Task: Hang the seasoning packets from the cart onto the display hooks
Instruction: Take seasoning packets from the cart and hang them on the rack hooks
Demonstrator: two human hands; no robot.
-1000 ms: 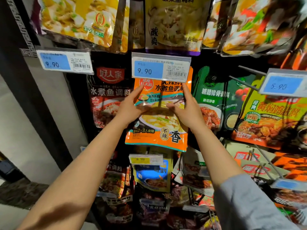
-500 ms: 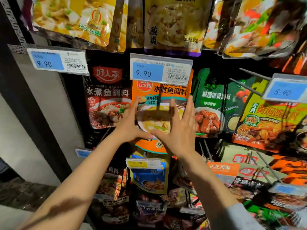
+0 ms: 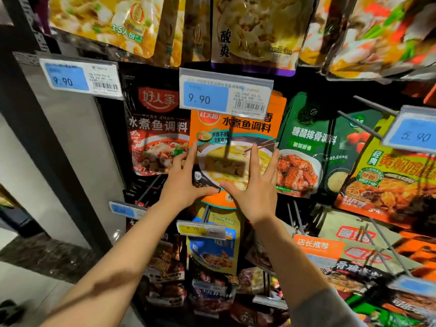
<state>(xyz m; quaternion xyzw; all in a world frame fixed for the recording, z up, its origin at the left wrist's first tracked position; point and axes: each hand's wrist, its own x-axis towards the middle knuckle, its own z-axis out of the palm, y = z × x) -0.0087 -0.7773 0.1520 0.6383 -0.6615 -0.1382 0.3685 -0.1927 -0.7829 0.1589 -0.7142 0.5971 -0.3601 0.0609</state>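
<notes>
An orange seasoning packet (image 3: 238, 135) with a picture of a yellow fish dish hangs on a display hook behind a 9.90 price tag (image 3: 225, 94). My left hand (image 3: 182, 182) lies against its lower left with straight, spread fingers and the thumb pointing right. On the packet's lower right rests my right hand (image 3: 253, 185), fingers straight and pointing up. Both thumbs nearly meet at the packet's bottom. The hook itself is mostly hidden by the tag. The cart is out of view.
A dark red packet (image 3: 157, 131) hangs to the left, a green one (image 3: 306, 142) to the right, an orange-yellow one (image 3: 387, 180) beyond. More packets hang above and below. Bare metal hooks (image 3: 361, 123) jut out at right. A grey pillar (image 3: 47, 142) bounds the left.
The orange packet was held by both hands lower down; it now hangs higher and flatter on its hook. My fingers have straightened and both hands press flat on its lower part.
</notes>
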